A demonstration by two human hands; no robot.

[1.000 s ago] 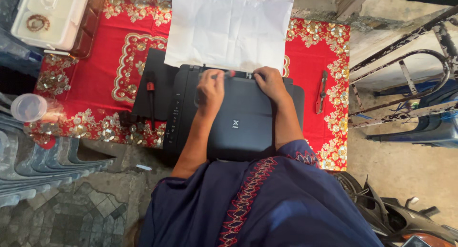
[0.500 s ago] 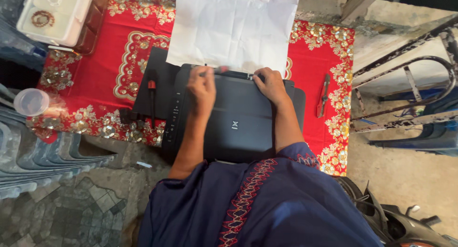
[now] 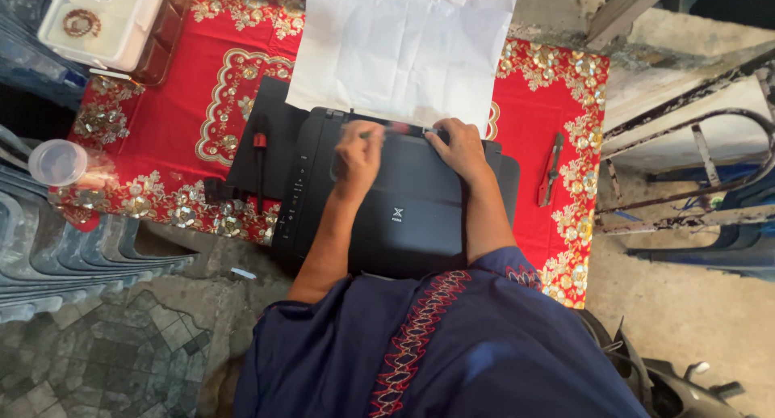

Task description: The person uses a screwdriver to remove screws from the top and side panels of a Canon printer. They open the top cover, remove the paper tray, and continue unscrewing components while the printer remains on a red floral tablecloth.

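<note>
Two hands rest on a black printer (image 3: 404, 208) that sits on a red patterned cloth (image 3: 169, 119). Left hand (image 3: 358, 155) pinches a thin red-tipped tool (blurred) at the back edge; right hand (image 3: 460, 147) lies flat, fingers curled at white paper (image 3: 404, 50).

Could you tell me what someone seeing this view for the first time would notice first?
The bright red patterned cloth covering the table stands out, with a black printer at its middle. Both hands rest on the printer's far edge: the left hand grips a thin tool, the right hand lies beside it. A big white sheet of paper spreads just beyond them.
</note>
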